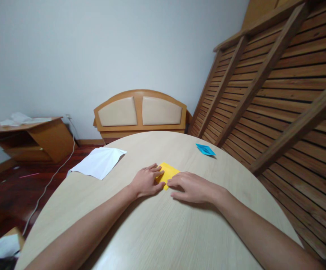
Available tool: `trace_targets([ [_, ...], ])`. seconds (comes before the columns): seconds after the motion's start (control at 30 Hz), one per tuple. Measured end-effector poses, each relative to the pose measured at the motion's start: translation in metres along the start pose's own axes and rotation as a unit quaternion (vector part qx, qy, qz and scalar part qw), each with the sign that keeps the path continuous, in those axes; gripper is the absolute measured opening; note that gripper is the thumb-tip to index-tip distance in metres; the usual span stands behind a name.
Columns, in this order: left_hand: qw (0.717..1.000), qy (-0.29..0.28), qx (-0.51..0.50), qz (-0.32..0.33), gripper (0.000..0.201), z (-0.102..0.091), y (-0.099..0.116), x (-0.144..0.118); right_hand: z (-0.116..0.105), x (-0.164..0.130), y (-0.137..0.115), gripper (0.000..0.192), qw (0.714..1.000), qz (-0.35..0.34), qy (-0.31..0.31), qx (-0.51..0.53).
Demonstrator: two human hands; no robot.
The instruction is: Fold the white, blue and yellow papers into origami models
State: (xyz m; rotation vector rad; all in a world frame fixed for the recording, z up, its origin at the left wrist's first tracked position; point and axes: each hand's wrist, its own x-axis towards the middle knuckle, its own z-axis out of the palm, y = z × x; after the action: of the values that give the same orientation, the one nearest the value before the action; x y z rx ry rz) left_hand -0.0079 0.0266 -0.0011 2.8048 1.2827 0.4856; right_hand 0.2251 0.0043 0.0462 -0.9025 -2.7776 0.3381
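A sheet of yellow paper (168, 172) lies flat near the middle of the round table (163, 236). My left hand (147, 181) rests on its left edge, fingers spread and lying over the paper. From the other side my right hand (192, 186) touches the paper's lower right edge with its fingertips, thumb apart from the fingers. Both hands cover parts of the sheet, so its full outline is hidden. Beyond the right hand sits a blue folded paper piece (206, 149), touched by neither hand.
White sheets of paper (99, 162) lie at the table's left edge. A wooden headboard (140, 110) stands against the wall behind. Slatted wood panels (287, 86) lean along the right. On the left are a low cabinet (47, 140) and a white cable (52, 180) on the floor.
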Motion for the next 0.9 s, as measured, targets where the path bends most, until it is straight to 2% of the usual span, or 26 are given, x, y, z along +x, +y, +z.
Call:
trace_targets([
  [0.07, 1.000, -0.005, 0.004, 0.000, 0.040, -0.001, 0.001, 0.000, 0.003, -0.001, 0.014, 0.026, 0.999, 0.013, 0.039, 0.004],
  [0.2, 1.000, -0.023, 0.014, -0.004, 0.051, -0.003, 0.003, 0.001, 0.014, -0.003, 0.041, 0.048, 0.991, 0.086, 0.103, 0.003],
  [0.33, 0.999, -0.034, 0.010, 0.008, 0.057, -0.003, 0.005, 0.001, 0.021, -0.003, 0.055, 0.047, 0.991, 0.080, 0.102, 0.037],
  [0.57, 0.997, -0.043, -0.039, 0.058, 0.059, 0.001, 0.006, 0.001, 0.023, -0.001, 0.064, 0.043, 0.991, 0.031, 0.121, 0.050],
  [0.77, 0.992, -0.075, -0.064, 0.081, 0.062, 0.000, 0.006, -0.001, 0.022, -0.004, 0.066, 0.043, 0.993, 0.039, 0.099, 0.049],
  [0.9, 0.990, -0.089, -0.062, 0.089, 0.060, -0.003, 0.008, 0.000, 0.022, -0.003, 0.061, 0.045, 0.996, 0.006, 0.070, 0.051],
])
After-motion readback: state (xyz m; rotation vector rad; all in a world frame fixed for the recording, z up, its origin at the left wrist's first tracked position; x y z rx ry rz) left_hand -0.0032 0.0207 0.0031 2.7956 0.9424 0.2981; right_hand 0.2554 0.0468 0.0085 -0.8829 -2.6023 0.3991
